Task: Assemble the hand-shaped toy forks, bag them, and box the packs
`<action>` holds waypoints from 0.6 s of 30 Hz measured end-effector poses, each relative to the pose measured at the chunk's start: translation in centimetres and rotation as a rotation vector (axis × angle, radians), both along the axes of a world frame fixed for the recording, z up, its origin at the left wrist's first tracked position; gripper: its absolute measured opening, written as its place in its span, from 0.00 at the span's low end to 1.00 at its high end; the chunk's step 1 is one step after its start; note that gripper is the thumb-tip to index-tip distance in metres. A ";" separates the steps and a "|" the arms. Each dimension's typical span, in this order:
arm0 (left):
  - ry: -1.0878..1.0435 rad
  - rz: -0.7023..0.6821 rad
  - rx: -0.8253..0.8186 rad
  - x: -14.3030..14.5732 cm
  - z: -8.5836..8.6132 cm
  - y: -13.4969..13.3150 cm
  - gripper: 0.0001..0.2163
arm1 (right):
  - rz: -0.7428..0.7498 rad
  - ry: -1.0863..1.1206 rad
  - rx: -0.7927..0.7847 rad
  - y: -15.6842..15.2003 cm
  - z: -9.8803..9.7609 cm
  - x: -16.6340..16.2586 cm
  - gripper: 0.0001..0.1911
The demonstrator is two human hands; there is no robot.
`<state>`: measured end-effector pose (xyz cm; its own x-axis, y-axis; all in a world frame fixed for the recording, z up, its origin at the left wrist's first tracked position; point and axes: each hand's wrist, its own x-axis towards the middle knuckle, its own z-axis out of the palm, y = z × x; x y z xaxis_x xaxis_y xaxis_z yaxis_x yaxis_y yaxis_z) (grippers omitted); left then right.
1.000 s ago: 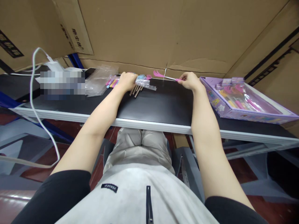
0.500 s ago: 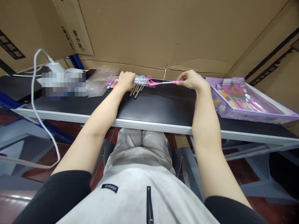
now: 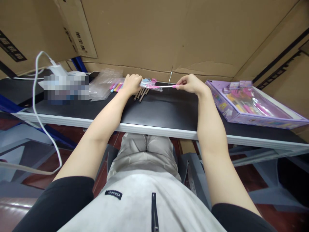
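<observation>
My left hand [image 3: 132, 84] is closed on a clear plastic sleeve [image 3: 145, 84], whose end reaches out to the right. Between the fingertips of my right hand [image 3: 190, 84] is the handle end of a pink back scratcher [image 3: 167, 86] with a metal rod. The claw head of that scratcher lies inside the sleeve's mouth, seen through the film. Beneath and behind my left hand, several more back scratchers [image 3: 140, 98] rest on the black tabletop, with blue and pink claws, metal rods and coloured handles; my hand hides part of them.
Flat clear bags [image 3: 100, 86] lie left of my left hand. A purple display box [image 3: 224, 106] holding several wrapped scratchers stands at the right. A white cable [image 3: 36, 109] loops over the table's left edge. Cardboard [image 3: 149, 38] walls the back.
My right hand has moved left, pushing the pink back scratcher's claw head into the sleeve. My left hand stays nearly in place, shifted slightly right.
</observation>
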<state>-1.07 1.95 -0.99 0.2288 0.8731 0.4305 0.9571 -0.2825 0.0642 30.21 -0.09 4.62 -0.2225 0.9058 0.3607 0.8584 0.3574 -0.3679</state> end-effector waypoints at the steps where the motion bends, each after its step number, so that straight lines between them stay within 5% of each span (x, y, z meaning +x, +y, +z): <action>1: -0.005 -0.012 0.000 0.1 0.0 -0.1 0.15 | 0.012 -0.003 -0.022 -0.2 0.1 -0.4 0.33; 9: -0.014 -0.074 0.007 0.4 0.2 -0.4 0.12 | 0.121 -0.050 0.016 -0.6 -0.5 -2.9 0.36; 18: 0.086 -0.048 -0.042 0.8 0.5 -1.1 0.15 | 0.120 -0.084 0.072 1.7 -2.2 -3.3 0.20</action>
<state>-0.30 0.90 -0.46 0.3053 0.8771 0.3707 0.9451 -0.3268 -0.0052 26.88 1.56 2.41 -0.3598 0.8431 0.3996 0.8344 0.4824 -0.2665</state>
